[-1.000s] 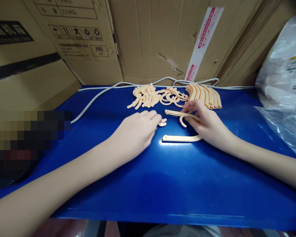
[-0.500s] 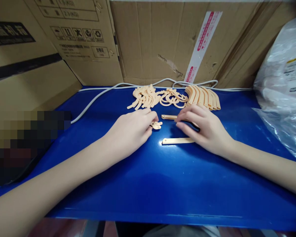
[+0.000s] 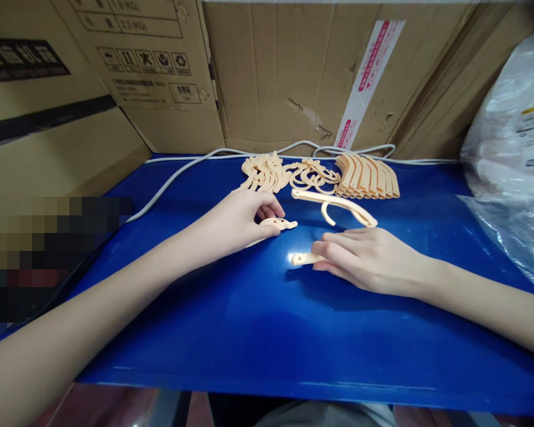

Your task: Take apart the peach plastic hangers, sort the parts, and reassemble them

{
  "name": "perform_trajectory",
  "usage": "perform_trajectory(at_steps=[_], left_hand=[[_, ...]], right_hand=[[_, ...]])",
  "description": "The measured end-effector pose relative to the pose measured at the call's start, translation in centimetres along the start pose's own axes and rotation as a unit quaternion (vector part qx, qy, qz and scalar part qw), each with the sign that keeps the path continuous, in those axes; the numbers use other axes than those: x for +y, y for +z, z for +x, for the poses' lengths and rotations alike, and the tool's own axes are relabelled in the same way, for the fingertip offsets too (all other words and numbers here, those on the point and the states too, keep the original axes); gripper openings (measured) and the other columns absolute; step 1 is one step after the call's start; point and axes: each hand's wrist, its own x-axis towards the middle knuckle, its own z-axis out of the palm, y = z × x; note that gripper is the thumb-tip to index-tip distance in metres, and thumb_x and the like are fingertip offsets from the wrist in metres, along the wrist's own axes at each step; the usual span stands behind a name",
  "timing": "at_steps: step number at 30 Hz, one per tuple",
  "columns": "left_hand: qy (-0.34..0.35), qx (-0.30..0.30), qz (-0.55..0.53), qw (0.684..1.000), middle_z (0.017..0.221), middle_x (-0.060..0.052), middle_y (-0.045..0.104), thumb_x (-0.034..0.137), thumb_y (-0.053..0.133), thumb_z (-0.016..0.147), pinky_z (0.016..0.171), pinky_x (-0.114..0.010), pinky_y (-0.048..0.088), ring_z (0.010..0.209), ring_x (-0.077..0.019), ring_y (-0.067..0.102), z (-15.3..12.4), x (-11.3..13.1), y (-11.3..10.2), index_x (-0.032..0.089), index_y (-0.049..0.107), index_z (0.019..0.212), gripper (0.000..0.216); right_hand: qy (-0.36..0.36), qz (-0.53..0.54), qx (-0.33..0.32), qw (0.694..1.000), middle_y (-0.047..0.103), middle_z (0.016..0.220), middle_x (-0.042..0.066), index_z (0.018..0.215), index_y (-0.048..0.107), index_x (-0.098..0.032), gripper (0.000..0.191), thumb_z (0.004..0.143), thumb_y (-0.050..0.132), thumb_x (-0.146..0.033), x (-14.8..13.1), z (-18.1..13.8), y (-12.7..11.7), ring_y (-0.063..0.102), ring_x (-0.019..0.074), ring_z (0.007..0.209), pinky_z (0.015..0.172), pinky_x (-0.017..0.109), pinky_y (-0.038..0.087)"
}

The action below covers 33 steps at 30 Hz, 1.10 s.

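Observation:
Between its thumb and fingers, my left hand point(image 3: 240, 219) pinches a cream plastic hanger piece point(image 3: 279, 223) with small holes at its tip. The rest of that piece is partly hidden by the hand. My right hand point(image 3: 351, 258) is closed on a cream hanger arm point(image 3: 301, 259), whose holed left end sticks out past the fingers. Just beyond the right hand lies a longer curved hanger arm point(image 3: 324, 200). A small hook point(image 3: 326, 213) curves out beneath it towards me.
Behind the hands are piles of cream plastic pieces point(image 3: 264, 171), hooks point(image 3: 314, 175) and stacked curved arms point(image 3: 367, 177). A white cable point(image 3: 173, 178) runs along the back of the blue table point(image 3: 249, 332). Cardboard point(image 3: 271, 77) and a plastic bag point(image 3: 511, 118) border it.
My right hand has moved from the far hanger arm to the nearer one and gripped it. The far arm and its hook are now uncovered. My left hand has shifted slightly left, still holding its piece.

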Motion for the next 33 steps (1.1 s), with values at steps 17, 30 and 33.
perform_trajectory(at_steps=[17,30,33], left_hand=[[-0.017,0.076,-0.094,0.993,0.062,0.005,0.052,0.029,0.061,0.082,0.053,-0.024,0.035,0.056,-0.0106,0.05,-0.1,0.4,0.2,0.019,0.053,0.078,0.013],[0.011,0.06,0.011,0.998,0.07,0.003,0.062,0.035,0.041,0.098,0.06,-0.026,0.033,0.066,-0.0129,0.052,-0.7,1.5,0.6,0.018,0.06,0.079,0.032],[0.016,0.051,-0.015,0.998,0.076,0.002,0.064,0.032,0.039,0.098,0.067,-0.026,0.037,0.074,-0.0142,0.056,-0.6,1.5,0.7,0.017,0.063,0.084,0.031]], right_hand=[[0.081,0.019,-0.011,0.997,0.071,0.071,0.0,0.093,0.055,-0.018,0.034,0.107,0.029,-0.035,0.1,-0.2,0.1,0.06,0.0107,0.046,0.043,0.026,0.03],[0.114,0.077,-0.039,0.99,0.075,0.088,0.005,0.098,0.066,-0.019,0.03,0.103,0.039,-0.031,0.4,-0.3,0.2,0.07,0.015,0.073,0.058,0.028,0.044],[0.13,0.078,-0.051,0.987,0.075,0.091,0.005,0.1,0.067,-0.019,0.034,0.104,0.037,-0.035,0.4,-0.3,0.3,0.07,0.0156,0.073,0.06,0.027,0.046]])
